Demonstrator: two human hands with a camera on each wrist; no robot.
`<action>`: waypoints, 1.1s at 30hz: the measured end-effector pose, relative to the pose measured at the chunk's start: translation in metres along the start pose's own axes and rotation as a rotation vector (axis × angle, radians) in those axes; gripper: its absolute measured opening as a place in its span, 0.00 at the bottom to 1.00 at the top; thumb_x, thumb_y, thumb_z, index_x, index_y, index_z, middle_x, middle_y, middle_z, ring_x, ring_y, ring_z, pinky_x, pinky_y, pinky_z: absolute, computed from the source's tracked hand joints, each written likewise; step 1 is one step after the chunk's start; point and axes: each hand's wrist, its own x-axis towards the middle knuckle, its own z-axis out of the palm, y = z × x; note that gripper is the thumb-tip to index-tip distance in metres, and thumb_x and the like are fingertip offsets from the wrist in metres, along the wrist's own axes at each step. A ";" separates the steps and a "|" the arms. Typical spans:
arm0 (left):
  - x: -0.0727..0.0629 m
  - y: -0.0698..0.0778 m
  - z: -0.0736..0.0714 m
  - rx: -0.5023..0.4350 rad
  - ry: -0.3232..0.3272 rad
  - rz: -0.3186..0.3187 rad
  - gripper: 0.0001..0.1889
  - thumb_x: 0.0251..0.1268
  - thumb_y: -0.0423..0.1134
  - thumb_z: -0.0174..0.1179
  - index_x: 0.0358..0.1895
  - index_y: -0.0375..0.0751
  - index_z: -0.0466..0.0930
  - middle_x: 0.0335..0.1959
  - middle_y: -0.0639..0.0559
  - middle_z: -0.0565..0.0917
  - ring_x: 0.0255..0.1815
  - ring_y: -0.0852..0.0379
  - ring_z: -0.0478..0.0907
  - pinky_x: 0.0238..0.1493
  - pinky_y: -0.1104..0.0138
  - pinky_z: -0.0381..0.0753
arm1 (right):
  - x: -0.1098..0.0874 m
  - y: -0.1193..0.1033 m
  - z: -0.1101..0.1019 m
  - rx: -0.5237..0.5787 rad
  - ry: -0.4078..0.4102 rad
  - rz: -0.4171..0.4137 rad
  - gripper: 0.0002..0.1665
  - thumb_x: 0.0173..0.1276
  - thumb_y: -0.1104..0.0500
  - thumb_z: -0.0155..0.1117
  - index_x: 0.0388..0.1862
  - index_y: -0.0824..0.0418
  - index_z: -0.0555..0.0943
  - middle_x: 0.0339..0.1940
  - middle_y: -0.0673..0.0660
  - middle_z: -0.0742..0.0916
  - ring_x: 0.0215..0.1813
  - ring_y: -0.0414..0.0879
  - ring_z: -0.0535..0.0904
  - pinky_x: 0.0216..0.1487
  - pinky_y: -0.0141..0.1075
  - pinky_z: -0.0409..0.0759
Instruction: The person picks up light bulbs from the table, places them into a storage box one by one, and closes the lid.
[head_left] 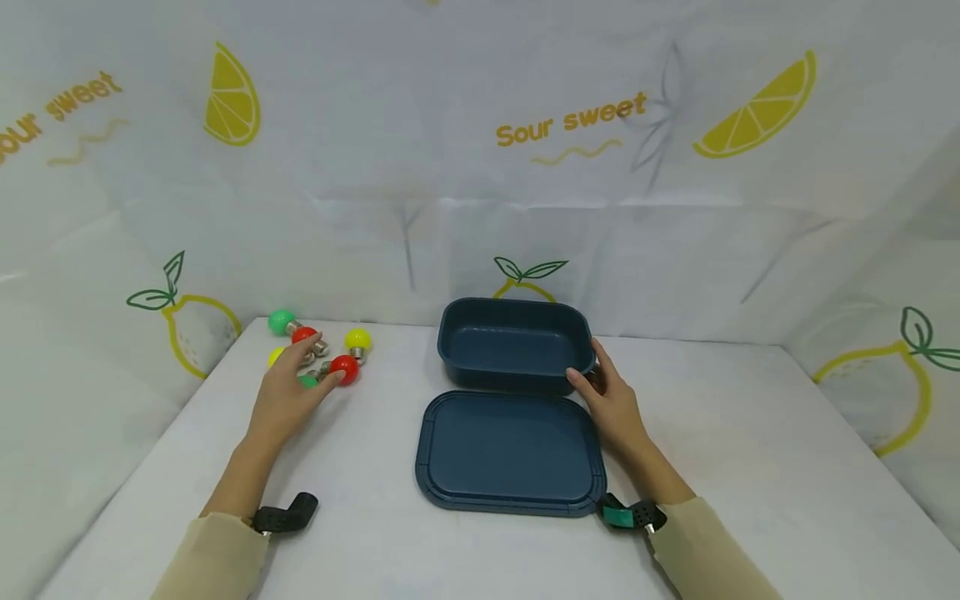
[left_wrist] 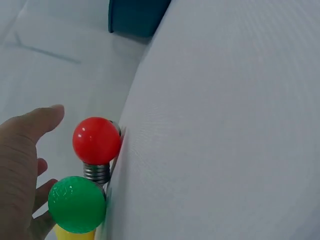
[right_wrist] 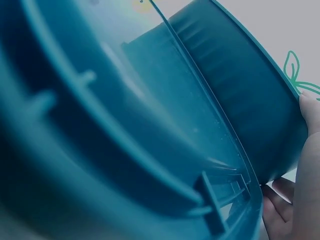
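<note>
My left hand (head_left: 285, 396) reaches over a cluster of small coloured light bulbs, thumb and fingers spread apart. Its thumb is right at a red bulb (head_left: 344, 368) with a metal screw base. In the left wrist view, a red bulb (left_wrist: 96, 140) and a green bulb (left_wrist: 76, 205) show beside the fingers, with part of a yellow bulb (left_wrist: 75, 234) below. My right hand (head_left: 615, 408) holds the right end of a dark blue rectangular box (head_left: 515, 335), thumb at its front corner and fingers around the side. The right wrist view shows that grip at the box's wall (right_wrist: 240, 100).
A matching dark blue lid (head_left: 512, 450) lies flat in front of the box, close to the right wrist. Around the left hand are another green bulb (head_left: 281, 322), a second red bulb (head_left: 303, 334) and a yellow bulb (head_left: 357, 338). A lemon-print sheet (head_left: 360, 167) hangs behind the white table.
</note>
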 end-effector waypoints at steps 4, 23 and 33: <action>-0.004 -0.005 0.002 -0.002 -0.010 -0.039 0.37 0.62 0.39 0.70 0.73 0.36 0.67 0.69 0.34 0.74 0.70 0.35 0.70 0.69 0.40 0.72 | 0.000 0.000 0.001 0.010 0.006 -0.008 0.49 0.75 0.36 0.56 0.85 0.44 0.45 0.77 0.69 0.69 0.75 0.63 0.71 0.72 0.58 0.72; -0.012 -0.016 0.004 0.023 -0.093 -0.182 0.26 0.67 0.39 0.66 0.67 0.38 0.76 0.64 0.33 0.80 0.65 0.33 0.76 0.65 0.41 0.76 | 0.000 -0.002 0.000 -0.013 0.006 -0.006 0.47 0.76 0.38 0.55 0.85 0.43 0.45 0.76 0.70 0.70 0.74 0.64 0.72 0.72 0.58 0.71; -0.013 -0.016 0.005 0.017 -0.057 -0.180 0.24 0.66 0.38 0.67 0.65 0.36 0.78 0.63 0.32 0.80 0.65 0.33 0.75 0.65 0.40 0.75 | 0.000 -0.002 0.000 -0.018 0.006 -0.006 0.47 0.76 0.37 0.55 0.85 0.43 0.46 0.77 0.70 0.70 0.74 0.64 0.72 0.72 0.58 0.72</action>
